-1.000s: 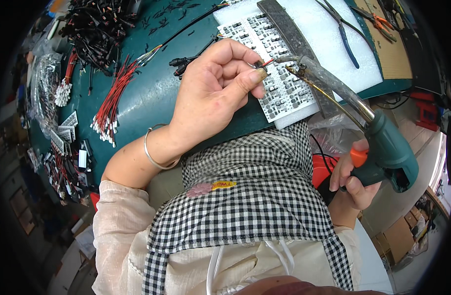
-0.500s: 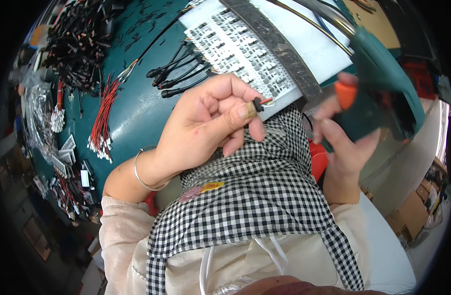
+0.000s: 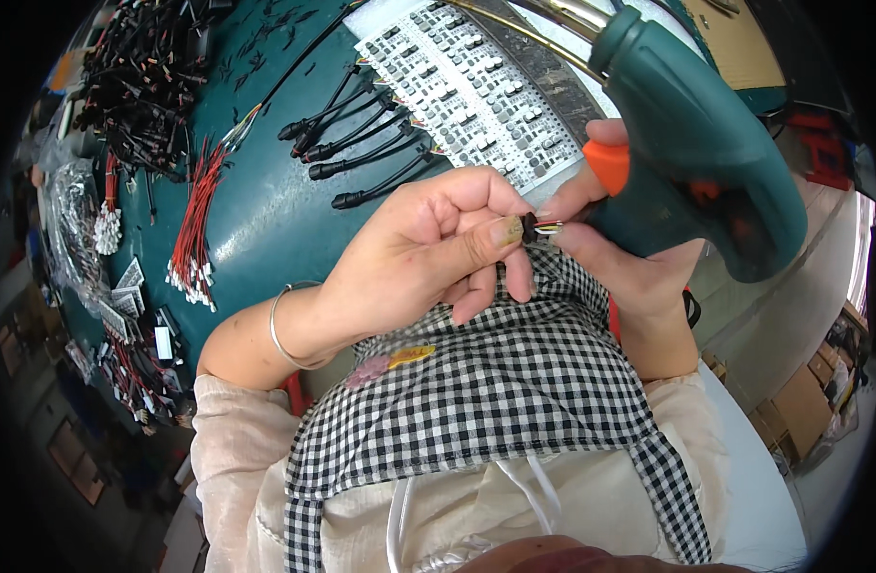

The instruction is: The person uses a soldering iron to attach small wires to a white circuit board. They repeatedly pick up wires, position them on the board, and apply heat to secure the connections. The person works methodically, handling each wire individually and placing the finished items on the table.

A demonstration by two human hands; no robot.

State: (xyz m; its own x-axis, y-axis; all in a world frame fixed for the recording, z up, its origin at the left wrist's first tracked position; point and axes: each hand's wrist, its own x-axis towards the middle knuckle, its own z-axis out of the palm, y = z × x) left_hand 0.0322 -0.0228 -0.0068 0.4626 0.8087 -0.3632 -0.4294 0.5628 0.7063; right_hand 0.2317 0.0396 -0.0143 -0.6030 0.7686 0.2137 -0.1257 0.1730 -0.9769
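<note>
My left hand (image 3: pixel 409 250) pinches the black end of a cable (image 3: pixel 529 227) between thumb and forefinger. Short coloured wires (image 3: pixel 550 227) stick out of it to the right, red and pale ones among them. The thumb and a finger of my right hand (image 3: pixel 648 272) are at the tips of these wires. That same hand is wrapped round a green soldering gun (image 3: pixel 691 115) with an orange trigger (image 3: pixel 607 167); its metal barrel points up and left. Beyond my hands lies a white panel of small circuit boards (image 3: pixel 476 95). Several black cables with round connectors (image 3: pixel 362 158) lie along its left edge.
On the green table (image 3: pixel 256 210) at left are a heap of black cables (image 3: pixel 147 86), a bundle of red wires with white plugs (image 3: pixel 197 224) and a clear plastic bag (image 3: pixel 70 205). A dark bar (image 3: pixel 572 100) lies along the panel. Cardboard boxes (image 3: pixel 796 415) stand at far right.
My right hand has come left with the soldering gun, its fingers now at the wires. My left hand has moved slightly right with the cable end. The board panel shows more fully.
</note>
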